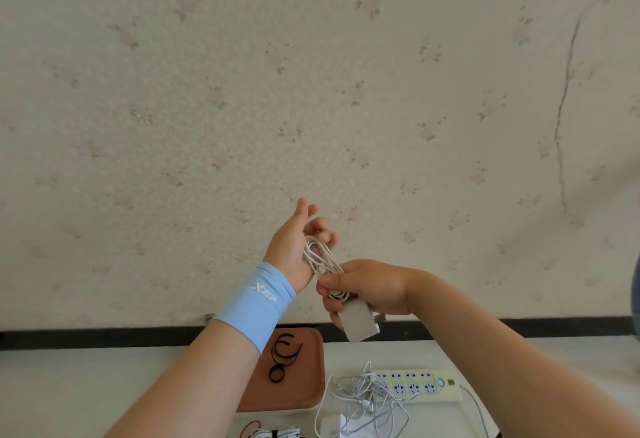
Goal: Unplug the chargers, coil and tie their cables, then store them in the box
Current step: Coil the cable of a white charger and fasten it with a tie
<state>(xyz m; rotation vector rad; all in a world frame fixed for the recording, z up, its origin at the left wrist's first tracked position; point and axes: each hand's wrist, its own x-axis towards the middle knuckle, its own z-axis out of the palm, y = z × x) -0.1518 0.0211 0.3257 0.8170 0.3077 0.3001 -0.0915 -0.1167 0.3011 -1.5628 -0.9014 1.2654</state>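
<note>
The coiled white cable (322, 259) is held up in front of the wall, above the far edge of the table (86, 385), with its grey charger block (358, 324) at the lower end. The right hand (369, 288) pinches the lower part of the coil between thumb and fingers, and the block rests against those fingers. The left hand (294, 247), with a blue wristband (256, 306), is loosely spread, and the upper loops lie against its palm. Below, a brown tray (311, 391) holds black ties (282, 358). Just right of it lie tangled white cables (363, 399) with another charger (329, 429), partly over a power strip (417, 385). A tied bundle (277, 433) sits at the bottom edge.
</note>
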